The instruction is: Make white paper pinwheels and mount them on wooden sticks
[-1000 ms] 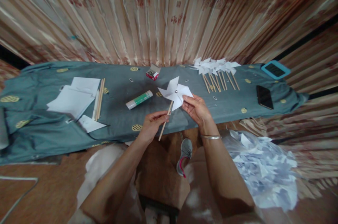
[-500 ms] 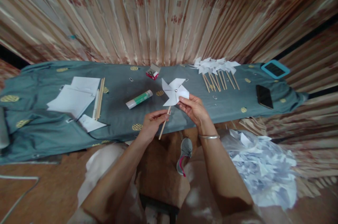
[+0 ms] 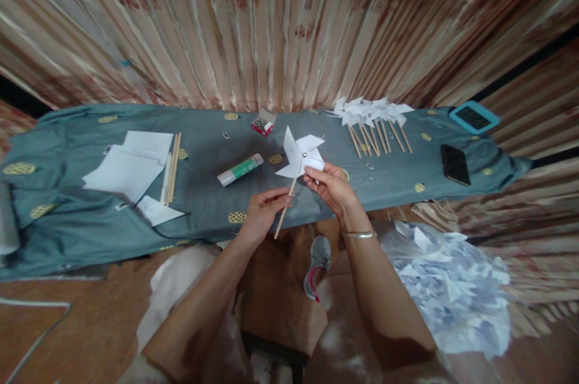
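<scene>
A white paper pinwheel (image 3: 301, 154) on a thin wooden stick (image 3: 283, 214) is held over the near edge of the table. My left hand (image 3: 262, 210) pinches the stick near its middle. My right hand (image 3: 332, 188) has its fingertips closed on the pinwheel's lower right blade, close to the metal pin at the centre. A green and white glue stick (image 3: 239, 169) lies on the cloth just left of the pinwheel.
The long table wears a grey-green cloth (image 3: 67, 215). White paper sheets (image 3: 124, 170) and spare sticks (image 3: 170, 168) lie at left. A small red pin box (image 3: 263, 123), several finished pinwheels (image 3: 373, 122), a black phone (image 3: 455, 164) and a blue-rimmed device (image 3: 474, 117) lie further right. Paper scraps (image 3: 452, 287) fill a bag by my right knee.
The pinwheel's blades have turned under my right fingers, and those fingers have slid in toward the centre pin. My left hand has kept its hold on the stick.
</scene>
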The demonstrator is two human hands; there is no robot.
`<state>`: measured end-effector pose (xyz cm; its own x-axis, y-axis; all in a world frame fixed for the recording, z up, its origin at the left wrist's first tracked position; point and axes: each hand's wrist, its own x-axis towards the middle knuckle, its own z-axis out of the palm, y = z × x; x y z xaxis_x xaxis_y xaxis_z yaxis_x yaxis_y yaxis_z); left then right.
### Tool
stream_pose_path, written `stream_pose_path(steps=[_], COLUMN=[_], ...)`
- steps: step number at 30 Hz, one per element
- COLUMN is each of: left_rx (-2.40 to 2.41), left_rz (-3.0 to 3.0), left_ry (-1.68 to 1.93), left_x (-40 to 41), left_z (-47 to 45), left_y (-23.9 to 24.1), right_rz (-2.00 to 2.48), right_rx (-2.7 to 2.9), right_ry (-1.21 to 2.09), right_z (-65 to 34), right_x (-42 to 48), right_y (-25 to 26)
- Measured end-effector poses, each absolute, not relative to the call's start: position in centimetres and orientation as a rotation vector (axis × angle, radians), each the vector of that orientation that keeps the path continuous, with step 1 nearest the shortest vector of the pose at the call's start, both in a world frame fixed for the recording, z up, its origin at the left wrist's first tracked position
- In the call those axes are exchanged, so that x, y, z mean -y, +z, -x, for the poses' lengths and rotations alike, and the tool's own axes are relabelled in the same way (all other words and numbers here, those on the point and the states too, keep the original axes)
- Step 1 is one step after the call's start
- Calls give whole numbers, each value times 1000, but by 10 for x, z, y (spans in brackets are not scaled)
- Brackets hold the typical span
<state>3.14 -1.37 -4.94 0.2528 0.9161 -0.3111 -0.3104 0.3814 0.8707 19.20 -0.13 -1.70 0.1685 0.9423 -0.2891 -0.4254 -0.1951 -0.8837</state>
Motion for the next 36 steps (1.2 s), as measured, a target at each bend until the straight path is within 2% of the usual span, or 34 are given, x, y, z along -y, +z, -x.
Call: stream_pose_path(steps=[12,21,36], left_rx=[-972,-966,-974], left_rz=[-800,-802,-784], left_ry=[967,902,890], left_x=[13,15,14], left_z=[-30,-30,-31], left_y=[-50,-48,-51], right_rz=[1168,1033,1097], right_rx=[714,555,442], right_ry=[1377,1289,1214], right_z=[-193,-219,-222], right_x=[2,-2,-2], right_y=[-15,-17,-14])
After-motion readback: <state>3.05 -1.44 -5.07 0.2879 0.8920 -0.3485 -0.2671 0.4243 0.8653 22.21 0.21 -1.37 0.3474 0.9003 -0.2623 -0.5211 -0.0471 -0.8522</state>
